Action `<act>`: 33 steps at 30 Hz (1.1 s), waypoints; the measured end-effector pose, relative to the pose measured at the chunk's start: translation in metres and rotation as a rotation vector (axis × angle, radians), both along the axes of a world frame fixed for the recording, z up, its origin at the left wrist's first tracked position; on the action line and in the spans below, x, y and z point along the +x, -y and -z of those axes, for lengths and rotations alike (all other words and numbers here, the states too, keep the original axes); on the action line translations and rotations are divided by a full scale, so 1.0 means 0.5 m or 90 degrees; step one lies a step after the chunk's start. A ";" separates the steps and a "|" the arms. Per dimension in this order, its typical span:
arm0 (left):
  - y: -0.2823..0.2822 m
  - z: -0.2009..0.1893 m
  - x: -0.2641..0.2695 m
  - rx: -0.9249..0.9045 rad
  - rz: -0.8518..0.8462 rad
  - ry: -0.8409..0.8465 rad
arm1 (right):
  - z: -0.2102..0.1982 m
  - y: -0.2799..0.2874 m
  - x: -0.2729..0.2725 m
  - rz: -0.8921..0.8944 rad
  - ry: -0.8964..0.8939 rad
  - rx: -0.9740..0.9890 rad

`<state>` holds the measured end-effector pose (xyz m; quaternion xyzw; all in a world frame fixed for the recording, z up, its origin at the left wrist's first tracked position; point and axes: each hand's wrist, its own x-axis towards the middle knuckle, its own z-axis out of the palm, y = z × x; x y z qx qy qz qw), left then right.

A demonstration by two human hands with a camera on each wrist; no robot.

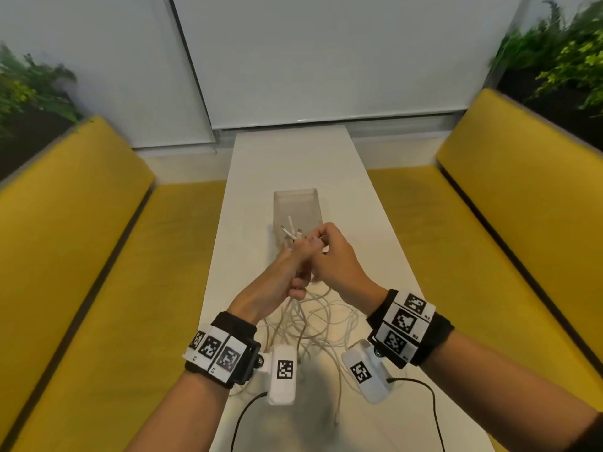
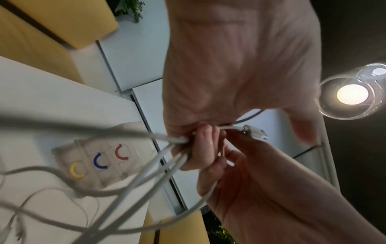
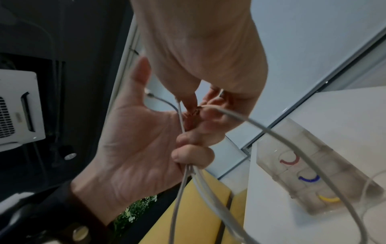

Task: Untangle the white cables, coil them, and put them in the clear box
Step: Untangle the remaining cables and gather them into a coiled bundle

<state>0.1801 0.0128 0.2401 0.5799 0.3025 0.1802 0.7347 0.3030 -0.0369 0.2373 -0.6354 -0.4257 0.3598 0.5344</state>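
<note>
The left hand grips a bunch of white cables — the right hand pinches one strand.

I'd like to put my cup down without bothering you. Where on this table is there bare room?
The far end of the white table, between the clear box and the window blind, is bare. The near end is crowded: loose white cables sprawl under both hands.

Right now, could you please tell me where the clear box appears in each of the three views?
Head view: clear box at table centre, just beyond the hands.
Left wrist view: lower left, behind blurred cables.
Right wrist view: lower right, on the table edge.
Shared landmark: red, blue and yellow arcs, visible in both wrist views only.
</note>
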 end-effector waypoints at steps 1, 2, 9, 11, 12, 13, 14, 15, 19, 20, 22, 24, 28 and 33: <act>0.007 0.000 0.002 0.021 -0.006 -0.009 | 0.003 0.002 -0.001 -0.028 0.005 -0.003; 0.011 0.000 0.005 0.034 -0.026 -0.018 | 0.006 0.004 -0.002 -0.057 0.007 -0.005; 0.007 0.001 0.001 0.094 -0.116 -0.009 | -0.010 0.021 0.002 -0.175 -0.156 -0.017; 0.005 0.000 0.000 0.127 -0.124 -0.017 | -0.017 0.021 0.005 -0.172 -0.154 -0.034; 0.008 0.000 0.001 0.157 -0.117 -0.024 | -0.022 0.021 0.004 -0.161 -0.130 -0.037; 0.010 0.001 0.004 0.179 -0.106 -0.027 | -0.027 0.021 0.002 -0.153 -0.108 -0.027; 0.014 0.001 0.007 0.191 -0.096 -0.031 | -0.032 0.022 -0.001 -0.150 -0.092 -0.004; 0.018 0.001 0.009 0.192 -0.087 -0.038 | -0.036 0.020 -0.001 -0.149 -0.080 0.022; 0.034 0.004 0.013 0.178 -0.044 -0.030 | -0.044 0.009 0.003 -0.154 -0.040 0.103; 0.037 0.002 0.014 0.174 -0.044 -0.029 | -0.045 0.008 0.004 -0.162 -0.026 0.115; 0.042 0.003 0.016 0.167 -0.055 -0.024 | -0.044 0.007 0.001 -0.170 0.008 0.126; 0.042 0.005 0.017 0.141 -0.078 -0.019 | -0.038 0.000 0.001 -0.133 0.073 0.150; 0.043 0.000 0.014 0.150 -0.085 -0.037 | -0.029 -0.015 0.003 -0.047 0.077 0.187; 0.035 -0.016 0.007 0.145 -0.090 -0.043 | -0.028 -0.006 0.000 -0.087 0.163 0.186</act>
